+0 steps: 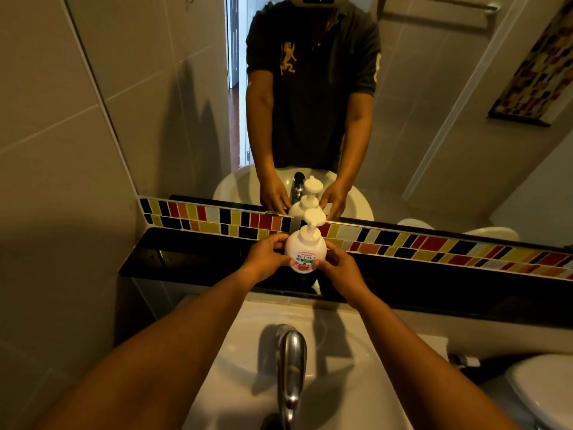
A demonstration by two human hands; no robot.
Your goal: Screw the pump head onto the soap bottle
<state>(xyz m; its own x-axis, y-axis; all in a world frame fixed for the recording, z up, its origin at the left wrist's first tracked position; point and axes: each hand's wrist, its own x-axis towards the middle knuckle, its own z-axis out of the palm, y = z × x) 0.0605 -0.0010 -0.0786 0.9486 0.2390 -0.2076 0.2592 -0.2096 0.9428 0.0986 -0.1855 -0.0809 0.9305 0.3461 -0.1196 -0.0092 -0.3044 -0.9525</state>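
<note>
Head view: I look down at both my hands around the round white plastic soap bottle (305, 250), which stands upright on the glossy black stone ledge (192, 259) below the mirror (310, 103), beyond the sink.
Left hand (266, 255): fingers curled and pressed to the bottle's left side, thumb toward the front.
Right hand (340, 268): fingers curled against the right side near the label; both hands cup the body, neither touches the pump.
White flower-topped plastic pump head (313, 218): it sits on the neck, upright; I cannot tell whether the threads are engaged or fully tight.
Risk, cross-threading: if the collar sits tilted, I judge turning it would jam the plastic threads.
Risk, slipping: the bottle's smooth, bulbous body on a polished ledge could spin or slide when I twist, unless one hand holds it firm.
Risk, falling: the ledge is narrow; a push toward me could tip the bottle into the white glazed ceramic sink (248, 336), near the chrome metal tap (291, 367).
Risk, dispensing: pressing down on the broad top while turning could squirt soap.
Textures: matte plastic bottle with a pink and green printed label; shiny multicoloured rectangular tile strip (403, 240) behind; smooth grey wall tiles (62, 119) on the left.
</note>
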